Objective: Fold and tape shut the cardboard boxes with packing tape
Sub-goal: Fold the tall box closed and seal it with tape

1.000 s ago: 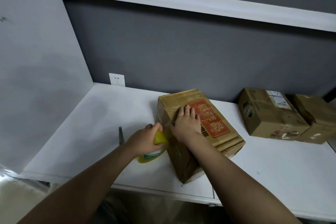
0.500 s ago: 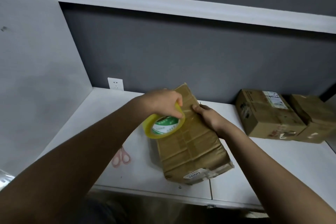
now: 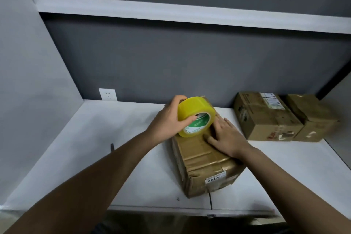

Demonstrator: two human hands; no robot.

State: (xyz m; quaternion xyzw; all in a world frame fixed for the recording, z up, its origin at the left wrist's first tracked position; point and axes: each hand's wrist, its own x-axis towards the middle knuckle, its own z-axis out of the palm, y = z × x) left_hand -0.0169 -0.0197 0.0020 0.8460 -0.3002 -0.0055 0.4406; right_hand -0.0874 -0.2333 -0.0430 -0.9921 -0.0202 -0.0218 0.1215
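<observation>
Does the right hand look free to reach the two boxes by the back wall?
Probably yes: the right hand lies flat and empty on the near box, with bare shelf between it and the two boxes.

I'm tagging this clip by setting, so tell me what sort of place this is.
Probably a small packing or storage nook. A plain white shelf-like counter sits between grey walls, used cardboard boxes stand against the back wall, and the left hand holds a yellow tape roll over another box.
</observation>
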